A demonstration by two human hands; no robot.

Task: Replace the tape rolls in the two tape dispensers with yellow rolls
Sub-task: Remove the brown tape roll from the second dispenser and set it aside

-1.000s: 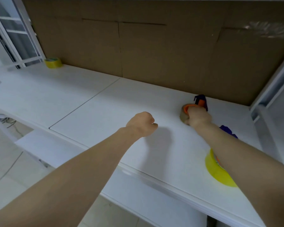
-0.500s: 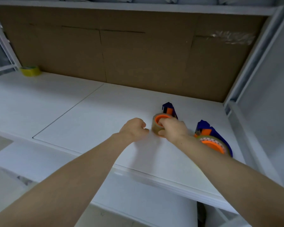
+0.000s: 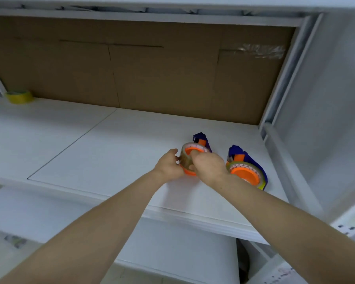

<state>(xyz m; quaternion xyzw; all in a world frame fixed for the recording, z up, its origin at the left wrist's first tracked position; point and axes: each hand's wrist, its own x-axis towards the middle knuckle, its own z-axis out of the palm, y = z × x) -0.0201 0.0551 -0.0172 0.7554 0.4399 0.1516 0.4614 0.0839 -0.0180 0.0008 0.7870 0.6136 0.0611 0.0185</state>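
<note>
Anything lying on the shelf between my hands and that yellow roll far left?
Nothing visible does. The white shelf is bare between the hands, both on the near dispenser's clear roll, and the yellow roll at the far-left back.

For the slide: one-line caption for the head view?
Both hands grip the clear roll on the left dispenser; yellow roll waits far left.

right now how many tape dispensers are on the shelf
2. One tape dispenser sits behind the clear roll both hands hold; the other dispenser lies just right of the right hand. None seem hidden.
</note>
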